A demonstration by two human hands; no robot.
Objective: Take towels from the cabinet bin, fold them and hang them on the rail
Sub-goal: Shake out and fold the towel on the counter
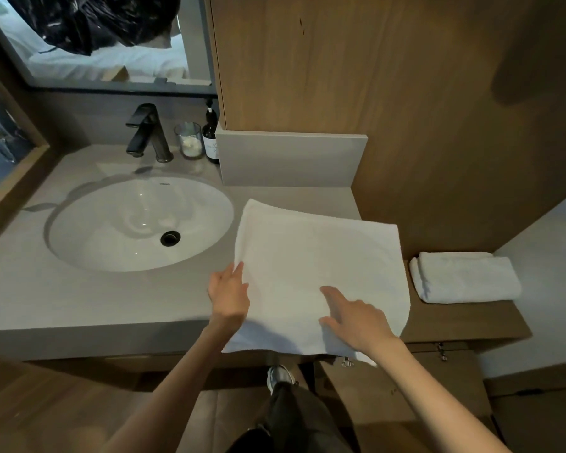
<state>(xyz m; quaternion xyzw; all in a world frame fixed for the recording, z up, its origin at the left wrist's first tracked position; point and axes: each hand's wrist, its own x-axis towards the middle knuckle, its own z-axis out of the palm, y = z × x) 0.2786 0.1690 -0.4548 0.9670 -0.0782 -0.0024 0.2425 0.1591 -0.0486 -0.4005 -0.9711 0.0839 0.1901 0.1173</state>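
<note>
towel (317,266) flat on tabletop (79,305), stretching away from both hands | left hand (229,295) at its left edge, pinch unclear | right hand (356,318) spread flat on near part

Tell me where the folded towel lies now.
In the head view, the folded towel lies at the right on the wooden ledge, beside the spread towel.

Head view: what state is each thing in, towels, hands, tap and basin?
Spread towel, flat on the counter, near edge overhanging.
Folded towel, folded, lying on the wooden ledge.
Left hand, open, fingers touching the towel's left edge.
Right hand, open, resting on the towel.
Tap, off.
Basin, no water in it.
</note>
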